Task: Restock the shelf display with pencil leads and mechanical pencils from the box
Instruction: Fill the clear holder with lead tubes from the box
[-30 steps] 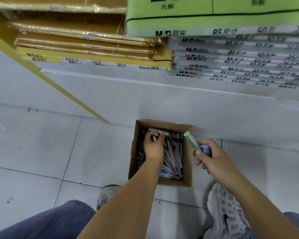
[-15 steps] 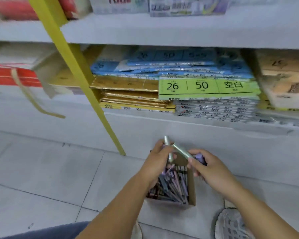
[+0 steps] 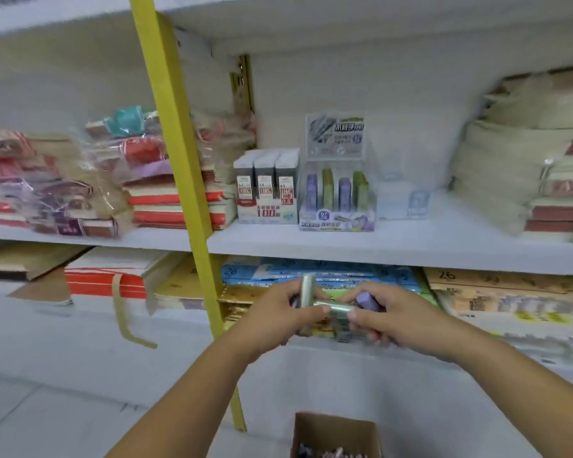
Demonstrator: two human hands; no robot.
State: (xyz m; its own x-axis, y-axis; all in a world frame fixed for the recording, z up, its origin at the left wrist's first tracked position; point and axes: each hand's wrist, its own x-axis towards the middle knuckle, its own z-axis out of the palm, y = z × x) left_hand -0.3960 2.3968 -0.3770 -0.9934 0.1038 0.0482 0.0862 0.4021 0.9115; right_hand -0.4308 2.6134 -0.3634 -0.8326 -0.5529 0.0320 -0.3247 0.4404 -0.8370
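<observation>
My left hand [image 3: 280, 314] grips an upright pale-green lead case [image 3: 306, 289] with a purple one half hidden behind its fingers. My right hand [image 3: 386, 317] holds a purple lead case [image 3: 368, 300] and pinches a second green case [image 3: 336, 309] lying sideways between both hands. The hands meet in front of the lower shelf. On the middle shelf [image 3: 411, 247] stands a clear display stand [image 3: 336, 196] with purple and green lead cases, beside a white lead-refill display box [image 3: 267, 190]. The cardboard box [image 3: 334, 436] with pencils sits on the floor at the bottom edge.
A yellow upright post [image 3: 176, 153] crosses the shelving left of my hands. Wrapped notebook stacks [image 3: 63, 190] fill the shelf's left, beige bundles [image 3: 510, 166] the right. A small clear empty holder [image 3: 402, 201] stands right of the display stand. Paper packs [image 3: 311, 276] lie on the lower shelf.
The view has swung up from the floor box to the shelves. Both hands rose out of the box with the lead cases and came together in front of the lower shelf.
</observation>
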